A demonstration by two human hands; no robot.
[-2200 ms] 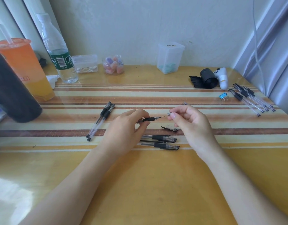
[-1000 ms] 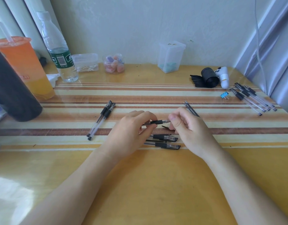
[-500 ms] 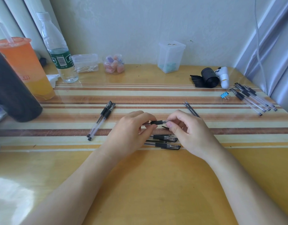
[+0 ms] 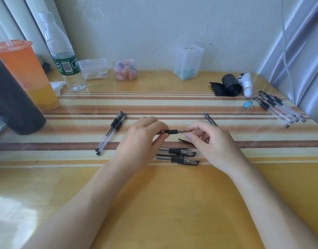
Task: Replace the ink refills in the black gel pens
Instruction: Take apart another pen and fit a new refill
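The left hand point(image 4: 142, 141) lies knuckles-up at the middle of the table point(image 4: 163, 203), its fingers curled round the barrel of a black gel pen point(image 4: 172, 131) that lies level, tip toward 3 o'clock. The right hand point(image 4: 212, 142) meets it from 3 o'clock, thumb and forefinger pinching the pen's tip end, the other fingers loosely bent above the surface. A loose black cap point(image 4: 183, 140) lies just under the right thumb, and two capped pens point(image 4: 179, 156) lie side by side at 6 o'clock of the held pen. A pair of uncapped pens point(image 4: 111, 133) lies at 9 o'clock of the hands, thin refills point(image 4: 209, 119) at 1 o'clock, and more pens point(image 4: 278, 106) at 2 o'clock beside a blue binder clip point(image 4: 248, 104). The yellow tabletop carries brown and cream stripes under a clear sheet. Along the pale wall from 10 to 1 o'clock stand an orange drink cup point(image 4: 27, 72), a water bottle point(image 4: 65, 56), a jar point(image 4: 125, 70) and a clear box point(image 4: 188, 62).
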